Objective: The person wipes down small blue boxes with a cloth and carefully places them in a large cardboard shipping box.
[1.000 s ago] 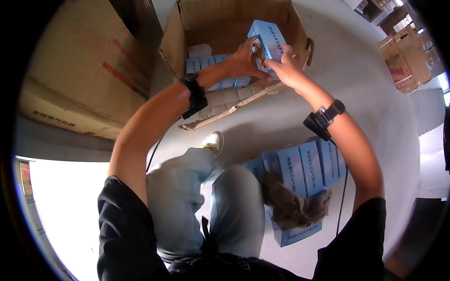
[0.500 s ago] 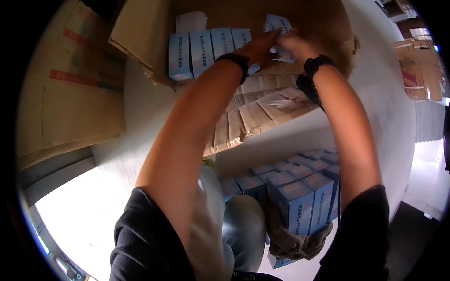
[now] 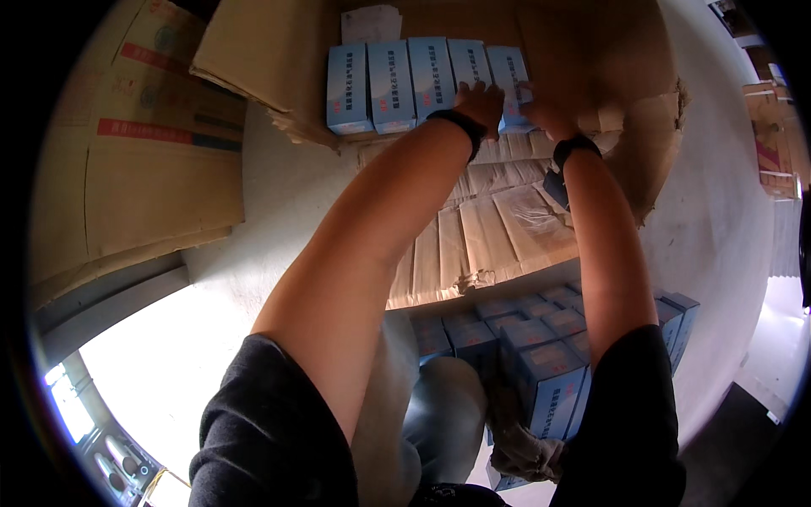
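Several light-blue cardboard boxes point(image 3: 390, 89) stand upright in a row inside a large brown carton point(image 3: 262, 63). At the right end of this row, the last blue box point(image 3: 507, 72) is between my two hands. My left hand point(image 3: 481, 108) has its fingers closed against the box's left side, over the edge of the box point(image 3: 466, 63) beside it. On the other side, my right hand point(image 3: 547, 114) grips the right edge of the last box; its fingers are slightly blurred. Both wrists wear black bands.
The carton's torn flap point(image 3: 490, 245) hangs toward me. Below it, more blue boxes point(image 3: 549, 372) are stacked, with a dark crumpled cloth point(image 3: 528, 456) at their near side. Another large carton point(image 3: 160, 186) stands at left, and more cartons point(image 3: 773, 139) at far right.
The last blue box, tilted in my hands before, now stands upright at the right end of the row. My hands have come lower with it, and the view has shifted.
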### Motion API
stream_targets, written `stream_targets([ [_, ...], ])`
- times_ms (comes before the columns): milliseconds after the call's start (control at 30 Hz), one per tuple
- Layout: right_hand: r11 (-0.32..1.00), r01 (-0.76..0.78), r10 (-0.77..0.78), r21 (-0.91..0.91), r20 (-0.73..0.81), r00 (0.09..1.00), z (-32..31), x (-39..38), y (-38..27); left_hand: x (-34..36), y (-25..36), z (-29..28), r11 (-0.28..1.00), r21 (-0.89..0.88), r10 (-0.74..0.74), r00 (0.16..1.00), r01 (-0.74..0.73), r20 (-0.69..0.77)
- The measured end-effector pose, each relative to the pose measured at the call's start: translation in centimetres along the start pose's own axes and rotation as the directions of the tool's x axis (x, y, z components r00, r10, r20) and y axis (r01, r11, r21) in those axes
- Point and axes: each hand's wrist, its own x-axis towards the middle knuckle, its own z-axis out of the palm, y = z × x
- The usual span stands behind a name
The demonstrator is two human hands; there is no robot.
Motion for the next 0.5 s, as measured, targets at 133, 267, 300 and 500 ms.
stream_targets([
  [133,0.962,0.004,-0.029,0.273,0.086,0.996,-0.6,-0.7,0.6,0.5,0.5,0.5,0.994,0.079,-0.072,0.996,0.077,-0.058],
  [267,0.982,-0.184,0.185,-0.041,0.04,0.982,-1.0,-1.4,-1.3,0.5,1.0,0.3,0.977,0.136,-0.165,0.986,0.163,0.007],
  [300,0.959,-0.28,0.276,0.046,0.081,0.958,-0.9,-1.6,-2.0,0.4,1.1,0.3,0.975,0.132,-0.183,0.982,0.176,0.036],
  [500,0.909,-0.279,0.272,0.309,0.069,0.96,-0.5,-2.6,-4.0,-0.2,-0.3,0.4,0.992,0.095,-0.073,0.996,0.078,-0.051],
])
